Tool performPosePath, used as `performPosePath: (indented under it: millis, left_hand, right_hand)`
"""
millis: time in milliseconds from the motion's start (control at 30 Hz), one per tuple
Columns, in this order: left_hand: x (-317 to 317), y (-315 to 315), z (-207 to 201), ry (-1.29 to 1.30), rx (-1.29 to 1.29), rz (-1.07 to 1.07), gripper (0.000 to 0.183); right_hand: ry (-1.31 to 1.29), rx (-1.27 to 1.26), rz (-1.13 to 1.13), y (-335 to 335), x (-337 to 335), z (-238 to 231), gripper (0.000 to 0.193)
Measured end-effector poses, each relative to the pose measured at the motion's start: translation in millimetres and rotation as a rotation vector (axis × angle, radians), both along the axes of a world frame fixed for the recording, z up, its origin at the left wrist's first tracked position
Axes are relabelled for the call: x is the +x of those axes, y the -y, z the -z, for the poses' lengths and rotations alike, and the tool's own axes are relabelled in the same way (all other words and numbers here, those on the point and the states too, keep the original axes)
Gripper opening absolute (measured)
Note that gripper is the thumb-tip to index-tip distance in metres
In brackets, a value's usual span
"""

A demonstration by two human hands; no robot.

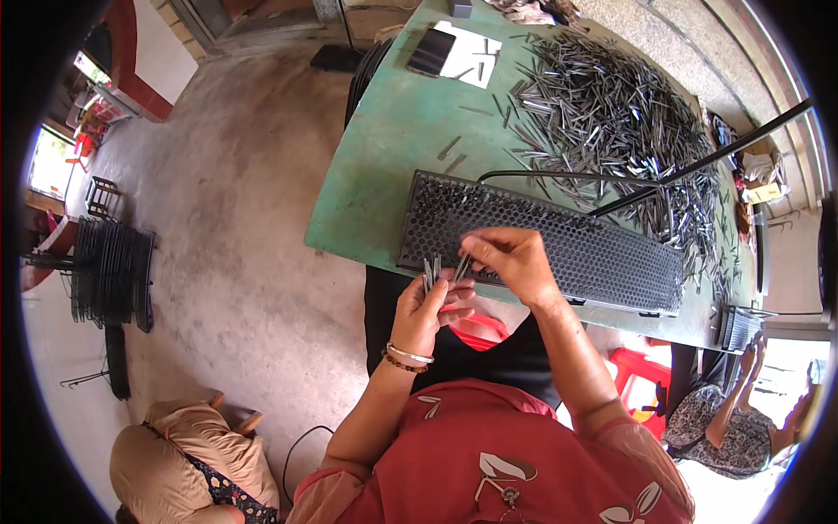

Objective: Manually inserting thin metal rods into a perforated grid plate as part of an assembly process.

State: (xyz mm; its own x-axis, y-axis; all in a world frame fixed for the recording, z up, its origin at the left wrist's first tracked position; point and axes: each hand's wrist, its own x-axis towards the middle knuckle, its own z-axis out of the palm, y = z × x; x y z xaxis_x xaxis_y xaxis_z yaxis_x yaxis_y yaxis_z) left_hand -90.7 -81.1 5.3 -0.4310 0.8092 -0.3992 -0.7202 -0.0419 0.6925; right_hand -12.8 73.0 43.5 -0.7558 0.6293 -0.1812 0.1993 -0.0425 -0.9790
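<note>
Several thin dark metal sticks (431,271) stand up out of my left hand (421,313), whose thumb presses on them while some fingers stretch to the right. My right hand (515,260) is closed in a pinch beside it, with slim dark sticks (463,265) at its fingertips. Both hands are at the near edge of a long black rack (602,267) full of small round holes. Toward the rack's left end, many holes hold dark pieces (445,197); the right part shows bare holes. Exactly how many sticks each hand holds is hard to make out.
A large heap of similar sticks (611,113) covers the far right of the green table (367,175). A phone (431,52) lies by white paper (471,63). A black metal bar (698,162) crosses above the rack. Other people (724,428) sit at right and lower left.
</note>
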Motion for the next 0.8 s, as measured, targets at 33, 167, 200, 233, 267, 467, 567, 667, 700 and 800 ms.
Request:
performPosePath:
  millis: [33,167,200,233,267,467,567,667,700,800]
  left_hand:
    - [0,0,0,0.018,-0.002,-0.010,0.028]
    - [0,1,1,0.025,0.000,0.014,0.027]
    - [1,2,1,0.018,-0.001,0.044,0.027]
    - [1,2,1,0.011,-0.003,0.070,0.026]
    - [2,2,-1,0.023,0.006,0.068,0.025]
    - [2,4,0,0.044,0.021,0.083,0.026]
    - [0,5,0,0.094,0.022,0.112,0.027]
    - [-1,5,2,0.110,0.016,0.116,0.027]
    - [-1,5,2,0.111,0.017,0.117,0.027]
    - [-1,5,2,0.110,0.019,0.118,0.027]
  right_hand:
    - [-0.023,0.026,0.062,-4,-1,-2,0.018]
    - [-0.038,0.306,0.203,-22,-15,-1,0.022]
    - [-0.035,0.410,0.208,-28,-17,8,0.021]
    - [-0.036,0.410,0.207,-31,-20,10,0.021]
    - [-0.061,0.487,0.213,-32,-23,12,0.021]
    - [-0.106,0.664,0.171,-37,-30,23,0.019]
    - [-0.093,0.763,0.125,-38,-29,21,0.019]
    - [-0.106,0.817,0.109,-39,-30,21,0.020]
    - [-0.135,0.851,0.106,-39,-30,22,0.019]
    - [-0.126,0.899,0.106,-38,-30,19,0.018]
